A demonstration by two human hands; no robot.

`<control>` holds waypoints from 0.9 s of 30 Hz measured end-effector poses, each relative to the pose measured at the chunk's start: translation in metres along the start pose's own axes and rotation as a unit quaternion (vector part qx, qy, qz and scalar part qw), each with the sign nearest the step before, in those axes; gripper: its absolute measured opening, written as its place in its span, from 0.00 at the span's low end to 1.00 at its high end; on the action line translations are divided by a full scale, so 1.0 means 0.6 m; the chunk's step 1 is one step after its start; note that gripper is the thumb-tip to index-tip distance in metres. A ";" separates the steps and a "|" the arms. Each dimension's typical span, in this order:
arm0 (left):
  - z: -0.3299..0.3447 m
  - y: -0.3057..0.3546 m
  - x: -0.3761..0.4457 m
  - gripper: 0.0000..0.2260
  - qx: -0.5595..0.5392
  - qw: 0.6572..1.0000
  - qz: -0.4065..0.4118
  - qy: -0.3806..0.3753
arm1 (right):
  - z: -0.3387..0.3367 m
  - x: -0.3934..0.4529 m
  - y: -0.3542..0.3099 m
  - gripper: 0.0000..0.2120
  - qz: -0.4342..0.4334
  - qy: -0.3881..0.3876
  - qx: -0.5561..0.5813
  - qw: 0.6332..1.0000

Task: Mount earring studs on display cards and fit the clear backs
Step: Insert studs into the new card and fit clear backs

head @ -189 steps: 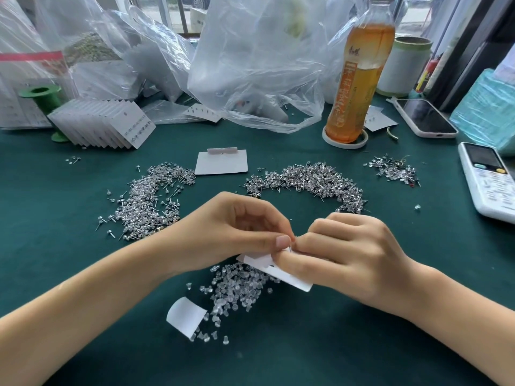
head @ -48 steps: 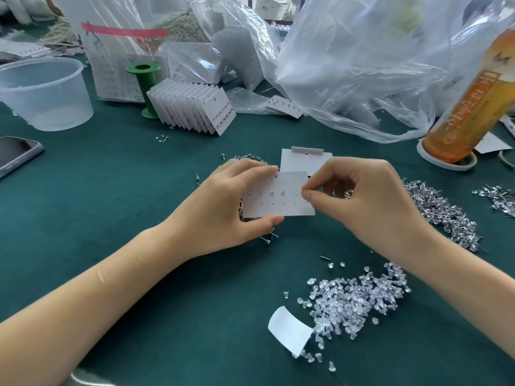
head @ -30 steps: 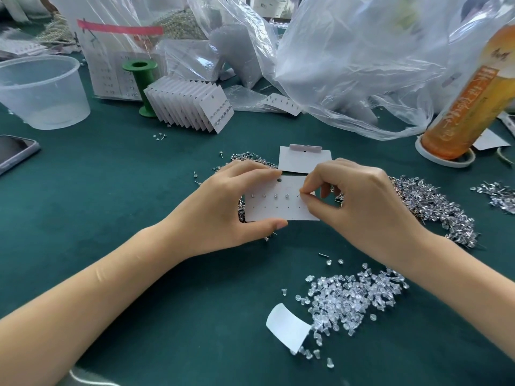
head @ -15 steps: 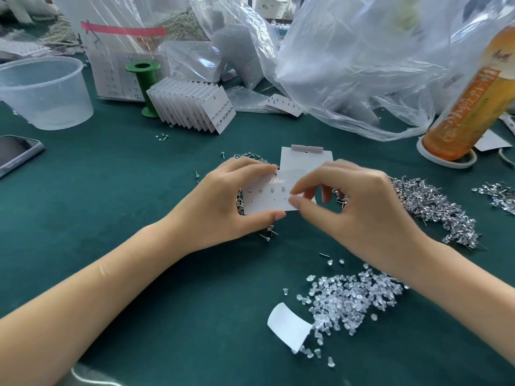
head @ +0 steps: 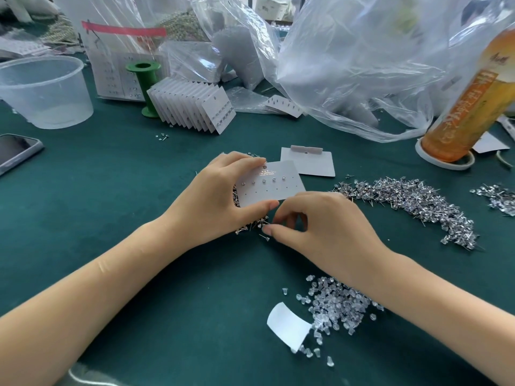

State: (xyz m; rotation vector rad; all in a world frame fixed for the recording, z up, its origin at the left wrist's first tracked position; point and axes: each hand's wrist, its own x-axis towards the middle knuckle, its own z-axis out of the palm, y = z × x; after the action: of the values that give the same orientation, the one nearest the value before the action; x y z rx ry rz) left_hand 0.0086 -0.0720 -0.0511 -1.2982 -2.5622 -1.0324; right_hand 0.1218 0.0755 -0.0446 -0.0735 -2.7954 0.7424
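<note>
The right hand [head: 320, 227] has dropped from the display card [head: 271, 185] to the loose studs [head: 252, 225] just below it, fingertips curled to pinch 1; I can't tell if it has it yet. The left hand [head: 220, 196] grips the card, 5 studs mounted, a lower row empty. Bare cloth lies nearby, stud heap [head: 412, 199] to the right

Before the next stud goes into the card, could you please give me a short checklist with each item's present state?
1. White display card gripped by left hand: ok.
2. Top row holds five studs: ok.
3. Lower row of holes free: ok.
4. Right hand pinching a loose silver stud: cannot tell.
5. Heap of silver studs beside right hand: ok.
6. Pile of clear plastic backs near right forearm: ok.
</note>
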 end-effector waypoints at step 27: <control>-0.002 0.001 0.000 0.31 0.009 1.000 -0.011 -0.012 | -0.014 -0.007 0.008 0.04 0.018 -0.073 0.094 0.993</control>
State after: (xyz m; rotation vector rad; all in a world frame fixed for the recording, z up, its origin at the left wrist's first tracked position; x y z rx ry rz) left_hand 0.0088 -0.0725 -0.0502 -1.2891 -2.6038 -1.0001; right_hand 0.1281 0.0829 -0.0409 -0.0360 -2.8503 1.0564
